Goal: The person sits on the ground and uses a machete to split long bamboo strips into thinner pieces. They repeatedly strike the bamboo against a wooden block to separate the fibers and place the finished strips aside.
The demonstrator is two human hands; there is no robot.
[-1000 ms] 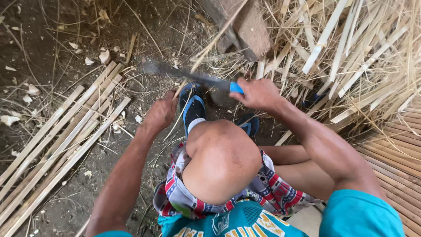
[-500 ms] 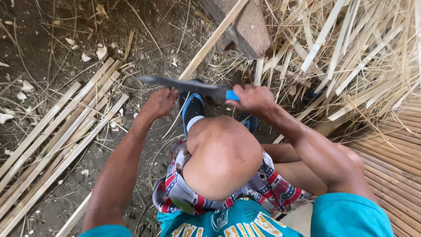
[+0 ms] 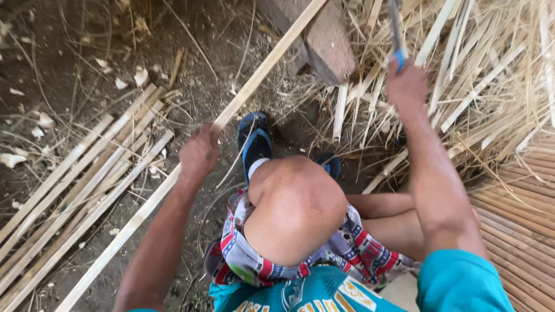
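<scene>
— Where was the bamboo strip [image 3: 254,78] at that moment?

— It was laid on a slant across the dirt floor [image 3: 69,63], its far end up beside the wooden block [image 3: 326,40] and its near end run down past the raised knee [image 3: 295,205]. It was gripped about midway by the left hand [image 3: 199,153], the fingers curled tightly round it.

— And the knife?

— The blue-handled knife [image 3: 396,34] was held aloft by the right hand [image 3: 407,86], fingers wrapped fast about the handle, the blade pointed up and well apart from the strip.

— Which step could be judged in hand?

— Trimming or splitting, it seemed: the strip was steadied while the blade was lifted clear. For a clean cut, the strip would need to be kept firm and the edge brought down away from the gripping fingers and the sandalled foot [image 3: 255,144].

— What else was seen around?

— A row of finished slats [image 3: 75,179] was spread at the left, and a loose heap of bamboo offcuts [image 3: 491,75] at the right.
</scene>
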